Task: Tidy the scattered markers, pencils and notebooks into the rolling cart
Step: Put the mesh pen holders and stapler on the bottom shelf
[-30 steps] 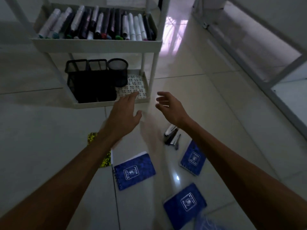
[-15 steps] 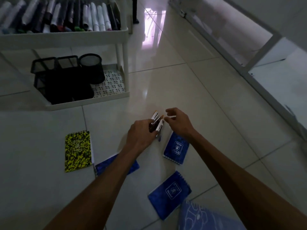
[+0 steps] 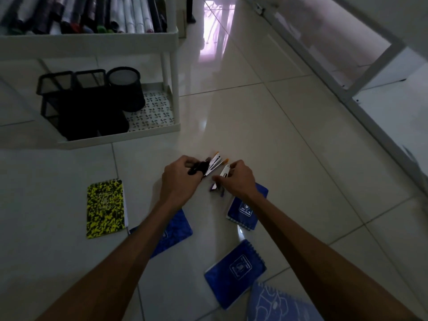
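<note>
Since half a second ago, both hands sit closer together over the markers. Left hand (image 3: 179, 179) grips a bundle of markers (image 3: 212, 166), long axes pointing up-right toward the cart (image 3: 120, 135); right hand (image 3: 236, 179) pinches one marker (image 3: 224, 171). Cart top shelf: rowed markers. Bottom shelf: black mesh cups (image 3: 92, 100). Notebooks (image 3: 105, 208) nearest the viewer, on the floor.

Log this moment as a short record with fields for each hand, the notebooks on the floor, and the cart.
left hand: left hand grips a bunch of markers
right hand: right hand pinches one marker
notebooks: yellow notebook and several blue notebooks lie on the floor
cart: cart top tray holds a row of markers; bottom tray holds black mesh cups
</note>
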The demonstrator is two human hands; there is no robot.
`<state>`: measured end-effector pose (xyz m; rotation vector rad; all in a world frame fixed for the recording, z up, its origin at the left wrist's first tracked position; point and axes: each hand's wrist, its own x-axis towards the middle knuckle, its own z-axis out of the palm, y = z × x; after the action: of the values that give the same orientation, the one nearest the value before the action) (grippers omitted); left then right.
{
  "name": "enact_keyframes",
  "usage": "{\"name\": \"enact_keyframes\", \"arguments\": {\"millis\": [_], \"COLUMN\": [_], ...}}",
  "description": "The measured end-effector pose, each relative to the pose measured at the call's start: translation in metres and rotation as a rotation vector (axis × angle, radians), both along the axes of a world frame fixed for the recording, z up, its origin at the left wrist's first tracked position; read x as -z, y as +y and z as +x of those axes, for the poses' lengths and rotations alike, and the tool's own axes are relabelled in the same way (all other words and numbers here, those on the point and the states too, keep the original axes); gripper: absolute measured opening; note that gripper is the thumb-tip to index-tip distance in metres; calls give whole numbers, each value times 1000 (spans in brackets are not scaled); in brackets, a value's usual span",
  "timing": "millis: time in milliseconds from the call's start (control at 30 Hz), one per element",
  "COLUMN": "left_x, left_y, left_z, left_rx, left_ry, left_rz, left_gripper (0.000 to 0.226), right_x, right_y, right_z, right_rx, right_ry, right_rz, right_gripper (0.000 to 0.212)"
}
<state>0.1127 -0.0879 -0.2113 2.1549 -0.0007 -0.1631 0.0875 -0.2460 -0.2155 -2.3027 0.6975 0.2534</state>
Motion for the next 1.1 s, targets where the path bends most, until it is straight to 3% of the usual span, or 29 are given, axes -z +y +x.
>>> {"name": "enact_keyframes", "arguments": {"millis": [267, 533, 867, 1000, 1100], "left_x": [-10, -22, -26, -12, -2], "left_y": [28, 64, 58, 51, 49], "left_z": [24, 66, 135, 151, 162], "left_rx": [-303, -412, -131, -5, 89], "left_ry": [124, 95, -354, -469, -452], "left_rz": [-245, -329, 121, 355, 527], "left_gripper": [29, 22, 26, 29, 34], "right_x": [-9, -32, -19, -10, -5], "right_y": [17, 36, 46, 41, 35], "right_z": [2, 39, 76, 85, 91], "right_rx": [273, 124, 110, 106, 108], "right_ry": [-127, -323, -317, -309, -300], "right_rz": [286, 455, 544, 536, 529], "right_gripper": [40, 38, 37, 37, 36]}}
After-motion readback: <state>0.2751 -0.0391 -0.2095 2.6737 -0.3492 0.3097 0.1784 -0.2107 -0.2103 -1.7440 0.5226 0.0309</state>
